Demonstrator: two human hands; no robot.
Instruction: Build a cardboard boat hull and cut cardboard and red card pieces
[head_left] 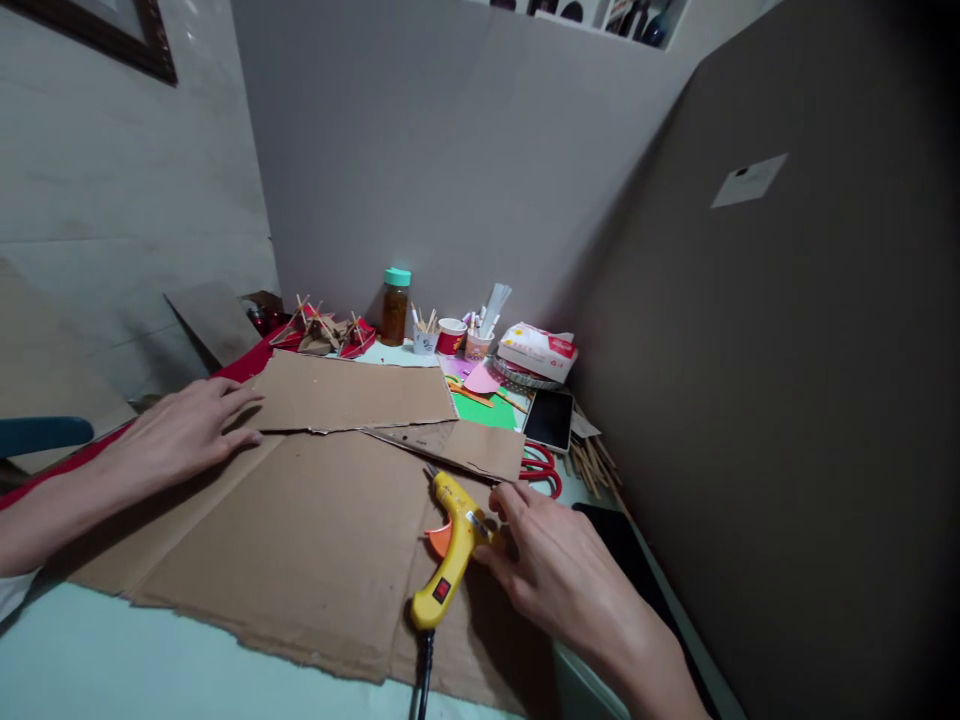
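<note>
Right hand (551,560): reaches in from the near right, palm down, fingers loosely spread, not clenched. Fingertips (504,497) touch the upper body of the yellow plastic hot-glue gun with orange trigger (450,548); nothing is closed around it. The gun lies on its side on the large flat sheet of brown corrugated cardboard (300,540), nozzle pointing far, handle and black cord (422,680) near, just left of the hand.

Left hand (184,430): extends from the near left, forearm low over the table, palm flat, fingers stretched out. It presses on the left edge of a smaller brown cardboard panel (352,392) lying at the far side of the large sheet. It grasps nothing.

Surroundings: red-handled scissors (541,468) and a dark phone (550,418) lie right of the cardboard. An amber bottle with a teal cap (394,308) stands far, by small cups (451,336) of sticks.
</note>
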